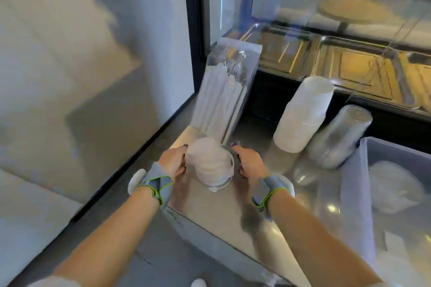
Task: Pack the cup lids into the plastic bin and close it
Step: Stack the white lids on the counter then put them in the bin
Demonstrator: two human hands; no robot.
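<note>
Your left hand (pixel 173 162) is cupped against the left side of a stack of white cup lids (pixel 211 163), fingers curled round it and touching. Your right hand (pixel 249 162) sits just to the right of the same stack, fingers spread and loose; motion blur hides whether it touches the lids, so you cannot tell if it grips. The stack stands between your two hands on the steel counter (pixel 233 205), near the counter's left edge.

Just beyond your hands, a clear bag of paper-wrapped straws (pixel 224 91) leans upright, its base right behind the lid stack. Farther out and to the right of your right hand, a tall stack of white lids (pixel 303 114) tilts on the counter, and beside it, touching or nearly so, a sleeve of clear plastic lids (pixel 341 136) lies slanted. To the right of that hand, at the frame's edge, the grey plastic bin (pixel 354 182) stands open, with a clear bagged bundle (pixel 394 186) inside it; what the bundle holds is too blurred to tell.

Past everything, beyond the straws, a glass display case (pixel 326 30) holds metal trays (pixel 359 72). Each wrist wears a grey strap with green trim (pixel 158 185).
</note>
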